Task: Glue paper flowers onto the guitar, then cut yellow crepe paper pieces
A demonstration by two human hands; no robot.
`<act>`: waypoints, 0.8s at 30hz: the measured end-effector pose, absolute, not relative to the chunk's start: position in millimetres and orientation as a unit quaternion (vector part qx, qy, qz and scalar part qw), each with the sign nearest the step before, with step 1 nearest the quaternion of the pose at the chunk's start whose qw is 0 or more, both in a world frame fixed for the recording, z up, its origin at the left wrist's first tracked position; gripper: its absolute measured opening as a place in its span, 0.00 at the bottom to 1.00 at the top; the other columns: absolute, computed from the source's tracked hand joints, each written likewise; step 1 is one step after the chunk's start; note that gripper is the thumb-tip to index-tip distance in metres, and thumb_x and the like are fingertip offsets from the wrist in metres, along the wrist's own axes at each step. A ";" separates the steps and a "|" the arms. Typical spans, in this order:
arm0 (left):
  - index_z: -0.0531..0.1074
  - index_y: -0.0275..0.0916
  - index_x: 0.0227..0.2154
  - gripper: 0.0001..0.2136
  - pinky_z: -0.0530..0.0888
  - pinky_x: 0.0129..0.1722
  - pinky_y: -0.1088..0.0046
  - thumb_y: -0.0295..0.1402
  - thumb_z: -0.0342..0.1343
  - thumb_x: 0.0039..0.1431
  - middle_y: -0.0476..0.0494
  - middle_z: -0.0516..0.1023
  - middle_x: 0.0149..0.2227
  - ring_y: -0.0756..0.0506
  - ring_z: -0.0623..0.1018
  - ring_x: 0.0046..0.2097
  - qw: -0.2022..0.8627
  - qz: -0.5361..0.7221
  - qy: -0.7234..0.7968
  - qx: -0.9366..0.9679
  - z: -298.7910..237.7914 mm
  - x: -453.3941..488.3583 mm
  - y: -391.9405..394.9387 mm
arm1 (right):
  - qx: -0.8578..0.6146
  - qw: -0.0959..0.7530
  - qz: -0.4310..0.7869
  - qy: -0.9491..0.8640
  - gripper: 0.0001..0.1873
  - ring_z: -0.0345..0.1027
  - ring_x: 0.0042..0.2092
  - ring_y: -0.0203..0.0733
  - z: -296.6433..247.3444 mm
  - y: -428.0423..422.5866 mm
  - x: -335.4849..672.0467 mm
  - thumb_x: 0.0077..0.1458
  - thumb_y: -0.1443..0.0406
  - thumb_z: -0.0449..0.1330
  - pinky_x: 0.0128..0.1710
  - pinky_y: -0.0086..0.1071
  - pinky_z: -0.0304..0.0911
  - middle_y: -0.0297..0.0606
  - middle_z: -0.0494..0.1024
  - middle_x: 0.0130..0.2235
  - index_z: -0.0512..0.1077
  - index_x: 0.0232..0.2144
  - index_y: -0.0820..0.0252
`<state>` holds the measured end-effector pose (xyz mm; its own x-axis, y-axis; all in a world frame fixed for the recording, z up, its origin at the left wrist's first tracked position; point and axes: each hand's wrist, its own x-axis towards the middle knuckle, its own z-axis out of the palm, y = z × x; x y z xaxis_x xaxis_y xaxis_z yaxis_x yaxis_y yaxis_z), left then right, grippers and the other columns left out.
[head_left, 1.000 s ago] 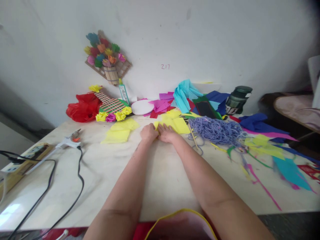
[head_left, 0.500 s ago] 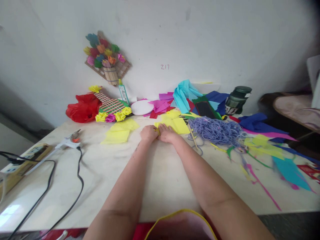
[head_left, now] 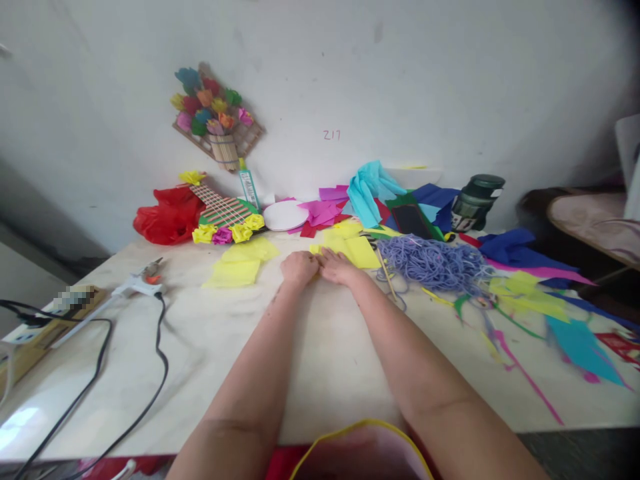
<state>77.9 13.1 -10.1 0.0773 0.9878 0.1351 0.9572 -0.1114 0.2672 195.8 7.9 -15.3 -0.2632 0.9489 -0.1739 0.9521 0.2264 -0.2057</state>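
Note:
Both my arms stretch out over the pale table (head_left: 310, 360). My left hand (head_left: 299, 267) is curled, its fingers closed on a small piece of yellow paper (head_left: 315, 249) that peeks out between the two hands. Beside it and touching it, my right hand (head_left: 336, 265) has its fingers pressed together on the same yellow piece. Just behind the hands lie flat yellow paper sheets (head_left: 356, 249), and more yellow sheets (head_left: 240, 263) lie to the left.
A purple yarn heap (head_left: 433, 261) and a thin wooden stick (head_left: 386, 272) lie right of my hands. Coloured paper scraps (head_left: 530, 293) spread to the right. A glue gun (head_left: 137, 283) with black cable and a power strip (head_left: 50, 313) sit left. Paper flower crafts (head_left: 225, 220), a white plate (head_left: 285, 215), a dark jar (head_left: 475, 200) line the wall.
My hands have drawn closer together over the small yellow piece, so less of it shows. Nothing else on the table has moved.

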 end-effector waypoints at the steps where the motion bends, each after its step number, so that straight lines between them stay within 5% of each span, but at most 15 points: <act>1: 0.74 0.45 0.37 0.15 0.68 0.38 0.65 0.39 0.44 0.53 0.40 0.75 0.38 0.40 0.73 0.41 0.048 0.151 0.670 0.725 -11.4 76.7 13.7 | 0.605 0.006 -0.132 0.786 0.29 0.29 0.63 0.44 -16.4 8.3 196.0 0.56 0.59 0.36 0.58 0.44 0.32 0.41 0.38 0.63 0.46 0.59 0.61; 13: 0.71 0.39 0.33 0.17 0.65 0.41 0.64 0.48 0.48 0.49 0.37 0.69 0.40 0.38 0.64 0.47 0.012 0.196 0.688 0.699 -19.4 74.2 18.6 | 0.599 0.007 -0.130 0.790 0.30 0.28 0.63 0.44 -19.6 11.1 198.0 0.56 0.59 0.39 0.58 0.44 0.32 0.41 0.37 0.63 0.45 0.60 0.61; 24: 0.73 0.37 0.31 0.17 0.62 0.44 0.63 0.45 0.49 0.49 0.36 0.67 0.45 0.37 0.62 0.49 0.006 0.181 0.678 0.712 -19.8 78.6 16.4 | 0.586 0.001 -0.121 0.802 0.30 0.31 0.63 0.44 -22.3 15.1 203.0 0.56 0.59 0.39 0.59 0.41 0.34 0.41 0.39 0.63 0.46 0.60 0.62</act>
